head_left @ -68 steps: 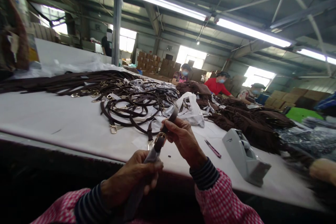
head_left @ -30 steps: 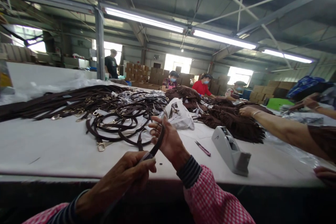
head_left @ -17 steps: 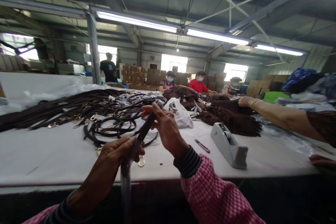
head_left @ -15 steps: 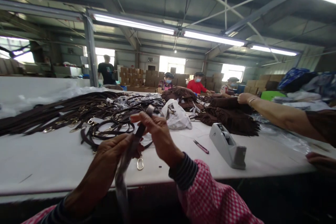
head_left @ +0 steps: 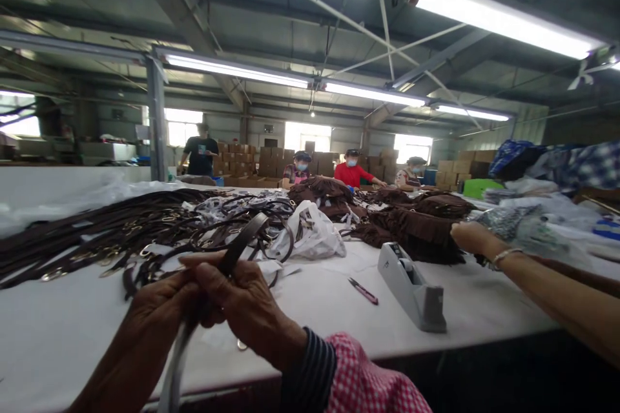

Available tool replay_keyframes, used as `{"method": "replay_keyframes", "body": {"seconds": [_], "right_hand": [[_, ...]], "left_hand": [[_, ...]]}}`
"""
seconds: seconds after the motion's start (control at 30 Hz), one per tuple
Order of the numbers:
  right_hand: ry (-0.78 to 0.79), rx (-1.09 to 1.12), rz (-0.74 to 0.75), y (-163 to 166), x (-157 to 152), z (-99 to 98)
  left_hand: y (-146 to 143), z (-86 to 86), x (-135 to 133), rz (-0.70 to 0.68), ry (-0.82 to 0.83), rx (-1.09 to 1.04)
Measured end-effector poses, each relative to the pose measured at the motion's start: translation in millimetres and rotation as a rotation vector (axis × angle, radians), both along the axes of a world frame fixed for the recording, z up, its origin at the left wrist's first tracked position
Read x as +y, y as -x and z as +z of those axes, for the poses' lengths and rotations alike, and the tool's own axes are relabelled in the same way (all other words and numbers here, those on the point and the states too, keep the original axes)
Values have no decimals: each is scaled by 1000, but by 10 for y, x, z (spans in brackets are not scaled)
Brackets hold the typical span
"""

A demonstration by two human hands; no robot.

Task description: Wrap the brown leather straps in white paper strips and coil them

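Both my hands close around one dark brown leather-like strap in front of me, over the near edge of the table. My left hand pinches it from the left. Just beside it, my right hand wraps the strap, thumb on top. Above my fingers the strap curves up into a bend; its lower part hangs below the table edge. A gold metal clip shows partly under my right hand. Behind my hands lies a heap of similar brown straps with gold clips.
A grey tape dispenser and small thread snips lie to the right. A white plastic bag sits behind them, near brown fringed pieces. At right, a co-worker's arm reaches over the white table.
My hands have moved left and closer together on the strap, which now arches higher above them. The view has turned right. The co-worker's hand now holds clear plastic beside the brown pieces.
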State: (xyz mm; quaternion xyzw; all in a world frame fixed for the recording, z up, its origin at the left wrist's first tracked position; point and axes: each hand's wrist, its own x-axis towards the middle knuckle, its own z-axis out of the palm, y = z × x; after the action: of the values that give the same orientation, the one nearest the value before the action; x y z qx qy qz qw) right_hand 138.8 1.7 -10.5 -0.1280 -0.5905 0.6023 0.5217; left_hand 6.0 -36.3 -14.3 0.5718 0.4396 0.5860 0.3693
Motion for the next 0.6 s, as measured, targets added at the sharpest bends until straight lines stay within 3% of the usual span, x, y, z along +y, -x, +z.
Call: {"method": "replay_keyframes", "body": {"seconds": [0.07,0.17,0.27,0.33,0.4,0.5,0.6], "right_hand": [[100,92,35,-44,43,6],[245,308,-66,-159,207,119],[95,196,-113,-141,180,117],[-26,9,-60,-64,71,15],[-49,-79,15,-28,16,-87],[172,100,39,-175,169,-93],[419,292,-76,-408,423,35]], "left_hand": [[32,-101,-7,13,-15,42],[41,-242,6,9,-15,108],[19,-237,50,-47,-1,80],[0,-164,71,-72,-11,56],[-7,-103,70,-66,-28,64],[24,-127,35,-5,-20,110],[72,-202,9,-11,18,131]]}}
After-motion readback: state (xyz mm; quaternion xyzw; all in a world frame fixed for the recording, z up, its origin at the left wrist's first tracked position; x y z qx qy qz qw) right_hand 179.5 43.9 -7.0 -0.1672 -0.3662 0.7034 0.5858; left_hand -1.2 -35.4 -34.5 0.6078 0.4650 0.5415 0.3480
